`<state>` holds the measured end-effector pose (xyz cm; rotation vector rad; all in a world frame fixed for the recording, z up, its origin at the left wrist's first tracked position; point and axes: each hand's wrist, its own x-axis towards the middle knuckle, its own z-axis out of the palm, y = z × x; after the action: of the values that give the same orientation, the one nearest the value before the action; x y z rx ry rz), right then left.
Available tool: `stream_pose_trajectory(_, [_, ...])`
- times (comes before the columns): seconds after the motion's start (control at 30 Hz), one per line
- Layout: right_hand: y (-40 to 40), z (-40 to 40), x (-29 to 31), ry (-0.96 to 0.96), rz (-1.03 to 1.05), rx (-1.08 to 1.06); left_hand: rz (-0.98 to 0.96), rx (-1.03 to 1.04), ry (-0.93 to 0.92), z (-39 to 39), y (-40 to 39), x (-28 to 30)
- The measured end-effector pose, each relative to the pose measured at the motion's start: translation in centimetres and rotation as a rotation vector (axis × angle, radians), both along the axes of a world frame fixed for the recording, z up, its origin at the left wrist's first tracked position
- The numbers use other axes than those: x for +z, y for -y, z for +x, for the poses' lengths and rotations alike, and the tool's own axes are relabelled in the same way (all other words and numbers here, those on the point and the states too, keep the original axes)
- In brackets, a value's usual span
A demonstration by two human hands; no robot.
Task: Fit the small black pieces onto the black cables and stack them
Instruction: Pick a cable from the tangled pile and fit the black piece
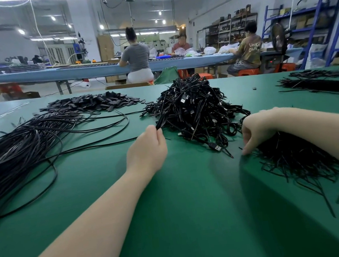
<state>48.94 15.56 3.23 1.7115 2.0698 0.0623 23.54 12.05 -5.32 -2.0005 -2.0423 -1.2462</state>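
Left hand (pixel 147 147) is out over the green worktop (pixel 178 226), thumb and fingers pinched on a cable (pixel 168 112) at the near-left edge of the tangled heap (pixel 196 111), and that cable's long axis runs up and away to the right, into the pile. Right hand (pixel 257 130) sits just right of the heap, wrist bent, fingers curled down with the tips on the worktop at the edge of a dark pile of thin strands (pixel 296 157) (whether it pinches one I cannot tell). The small black pieces (pixel 94 103) lie far left, well beyond the left hand, so that arm is nearer them. Long straight cables (pixel 18 151) fan out on the left.
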Motion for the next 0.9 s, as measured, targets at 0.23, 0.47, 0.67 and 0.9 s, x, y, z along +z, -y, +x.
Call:
stream_pose_trajectory(0.23, [-0.8, 0.8, -0.3, -0.204, -0.111, 0.070, -0.045, -0.083, 0.002, -0.1, -0.1, -0.2])
stream_pose_trajectory(0.47, [0.7, -2.1, -0.4, -1.109, 0.283, 0.305, -0.119, -0.263, 0.251, 0.3, -0.9, 0.5])
stream_pose_trajectory(0.67, [2.4, -7.0, -1.6, -1.191, 0.492, 0.476, -0.135, -0.307, 0.188, 1.0, -0.6, 0.7])
stream_pose_trajectory(0.9, [2.6, -8.7, -2.3, -1.146, 0.445, 0.490, -0.113, -0.319, -0.054, 0.9, -0.3, 0.3])
